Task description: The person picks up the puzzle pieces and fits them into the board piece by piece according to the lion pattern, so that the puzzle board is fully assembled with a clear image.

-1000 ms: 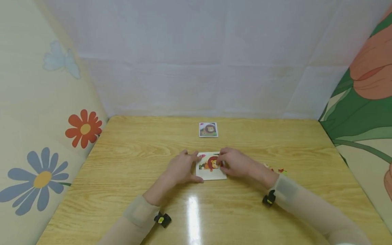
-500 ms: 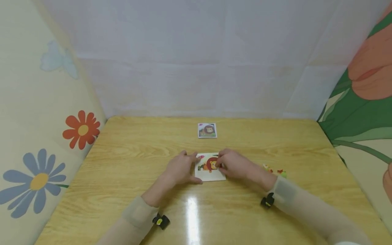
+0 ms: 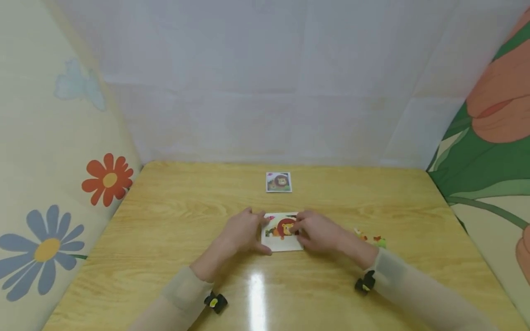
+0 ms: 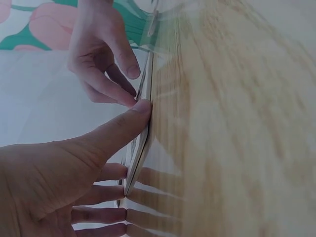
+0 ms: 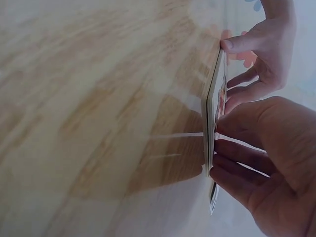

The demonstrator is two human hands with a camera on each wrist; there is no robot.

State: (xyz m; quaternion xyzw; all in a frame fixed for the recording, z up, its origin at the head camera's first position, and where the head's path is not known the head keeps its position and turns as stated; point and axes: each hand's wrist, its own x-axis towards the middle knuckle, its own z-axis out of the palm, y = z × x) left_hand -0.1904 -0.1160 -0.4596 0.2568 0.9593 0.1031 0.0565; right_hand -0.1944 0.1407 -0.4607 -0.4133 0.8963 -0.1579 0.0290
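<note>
A white square puzzle board [image 3: 282,245] lies on the table, part of a lion picture [image 3: 285,226] on its upper half and bare white below. My left hand [image 3: 241,232] braces its left side, thumb at the near left corner and straight fingers along the edge. In the left wrist view the left thumb [image 4: 129,121] rests against the edge of the board. My right hand [image 3: 322,232] is at the right side, index fingertip pressing on the picture beside the lion's face. The right wrist view shows its fingers [image 5: 242,170] against the board's face; anything beneath them is hidden.
A small picture card [image 3: 279,182] with a full lion scene lies behind the board. Several loose colourful pieces [image 3: 378,242] lie beyond my right wrist. The wooden table [image 3: 186,197] ends at a white cloth backdrop [image 3: 227,115], with flowered panels on both sides.
The head view has tipped a little, so everything sits lower in it. My right fingers have shifted slightly on the picture, baring a bit more of the lion's face. My left hand stays in place.
</note>
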